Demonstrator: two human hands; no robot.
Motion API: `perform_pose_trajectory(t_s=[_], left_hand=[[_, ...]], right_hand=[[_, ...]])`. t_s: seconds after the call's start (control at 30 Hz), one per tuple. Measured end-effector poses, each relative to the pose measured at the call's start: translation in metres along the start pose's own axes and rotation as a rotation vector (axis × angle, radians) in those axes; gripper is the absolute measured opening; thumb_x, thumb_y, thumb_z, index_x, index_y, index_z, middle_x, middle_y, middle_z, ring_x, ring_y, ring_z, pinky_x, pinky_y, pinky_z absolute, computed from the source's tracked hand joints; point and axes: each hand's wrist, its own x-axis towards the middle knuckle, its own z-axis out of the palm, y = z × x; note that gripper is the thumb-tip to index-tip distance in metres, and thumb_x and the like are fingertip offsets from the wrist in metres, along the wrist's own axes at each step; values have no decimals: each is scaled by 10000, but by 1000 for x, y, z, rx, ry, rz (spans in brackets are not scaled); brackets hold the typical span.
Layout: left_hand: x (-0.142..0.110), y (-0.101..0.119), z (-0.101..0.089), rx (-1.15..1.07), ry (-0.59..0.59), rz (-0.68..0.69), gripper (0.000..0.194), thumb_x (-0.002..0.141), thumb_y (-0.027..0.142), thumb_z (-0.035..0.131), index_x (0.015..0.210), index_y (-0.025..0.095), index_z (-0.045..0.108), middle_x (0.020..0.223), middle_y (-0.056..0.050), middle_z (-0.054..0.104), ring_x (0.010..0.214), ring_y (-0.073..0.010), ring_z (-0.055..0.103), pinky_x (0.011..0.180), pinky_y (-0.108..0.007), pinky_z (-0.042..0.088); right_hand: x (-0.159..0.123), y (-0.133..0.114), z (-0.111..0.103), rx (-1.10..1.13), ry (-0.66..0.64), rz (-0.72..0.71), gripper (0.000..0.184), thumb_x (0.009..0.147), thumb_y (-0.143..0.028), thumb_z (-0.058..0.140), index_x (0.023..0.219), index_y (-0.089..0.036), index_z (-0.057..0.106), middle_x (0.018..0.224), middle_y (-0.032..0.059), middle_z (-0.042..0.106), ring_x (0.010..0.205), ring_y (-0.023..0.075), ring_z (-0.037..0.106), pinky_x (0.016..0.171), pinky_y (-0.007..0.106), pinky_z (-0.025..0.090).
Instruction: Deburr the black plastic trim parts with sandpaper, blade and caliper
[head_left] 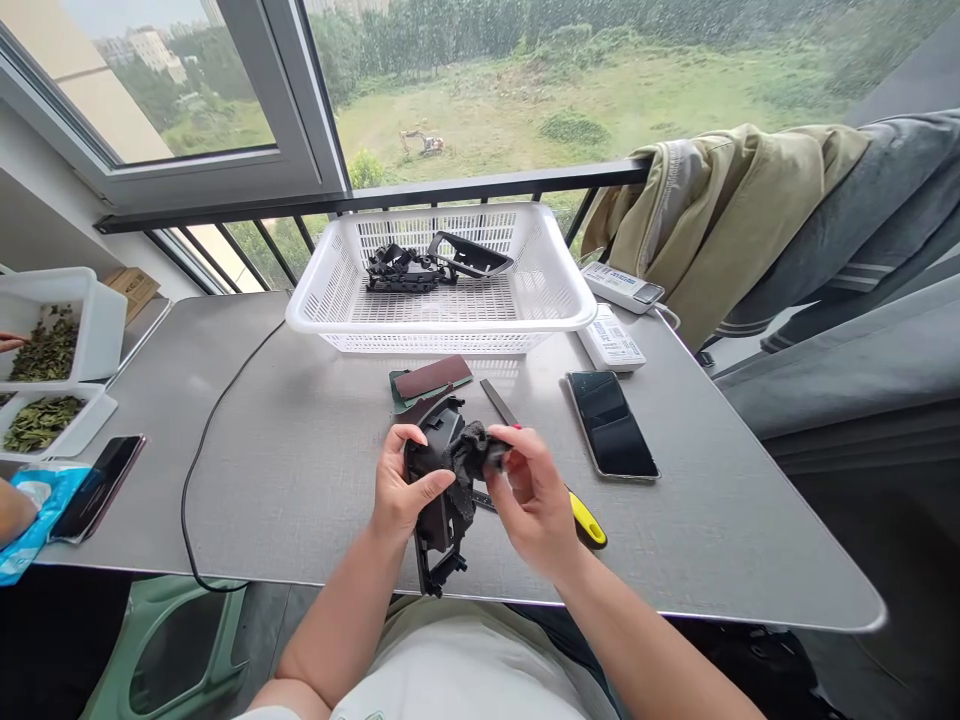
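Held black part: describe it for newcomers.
At the gray table's near edge, the left hand holds a long black part. It looks stiff, unlike the crumpled dark material in the right hand, and is outside the white basket of black pieces.

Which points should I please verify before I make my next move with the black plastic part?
1. Left hand holds the black plastic part: ok.
2. Right hand pinches the dark crumpled material: ok.
3. Crumpled material is separate from the plastic part: cannot tell; they overlap in this view.
4. Yellow-and-black handle is well away from the right hand: not ok; it lies close beside the wrist.
5. Smartphone on the right is apart from both hands: ok.
6. Other black pieces are inside the white basket: ok.
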Motion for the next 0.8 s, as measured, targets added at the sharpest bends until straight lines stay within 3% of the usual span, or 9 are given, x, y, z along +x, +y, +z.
perform_pose_trajectory(t_s=[0.13,0.3,0.47,0.53,0.6,0.7,0.8], left_hand=[[-3,-2,0,67,21,34,434,637,333,819,850,235,454,691,33,622,491,-99,537,468,-203,435],[-4,-9,-5,167,-48,109,398,672,266,796,854,229,444,658,57,601,474,-72,505,454,-170,415],[0,-8,-13,84,-28,68,411,699,310,778,873,238,413,681,56,611,485,-82,523,460,-189,448],[1,-7,-13,36,1,36,432,690,331,785,868,241,402,662,65,591,473,-80,514,455,-189,441],[2,-7,-12,-1,4,7,439,690,347,783,872,245,396,648,71,576,459,-80,505,444,-190,433],[2,-10,-11,-24,-17,-11,443,690,346,782,879,248,394,683,61,600,484,-89,527,458,-196,440],[1,-10,-11,-22,-1,-1,432,698,329,778,876,245,394,722,50,623,527,-92,546,493,-197,448]], right_hand=[[10,-7,-10,-67,-194,40,113,893,-282,529,935,-227,620,891,51,544,855,199,554,740,329,493],[16,-9,-5,-214,-81,205,174,785,-281,660,747,-220,502,804,15,575,769,178,559,733,315,470],[16,5,-5,141,-9,394,80,830,-250,559,900,-225,529,802,11,634,699,152,600,635,280,492],[15,8,-8,192,29,345,98,863,-241,530,957,-234,555,791,3,630,684,142,596,598,260,487],[13,7,-9,86,39,212,158,897,-198,498,1008,-247,600,845,14,640,763,147,609,649,268,499],[8,2,-6,-167,-43,7,268,925,-125,458,1085,-252,630,952,45,631,873,159,612,753,302,519],[6,-1,-3,-323,-133,-111,304,905,-98,501,1156,-233,607,1003,71,609,895,172,616,779,321,539]])
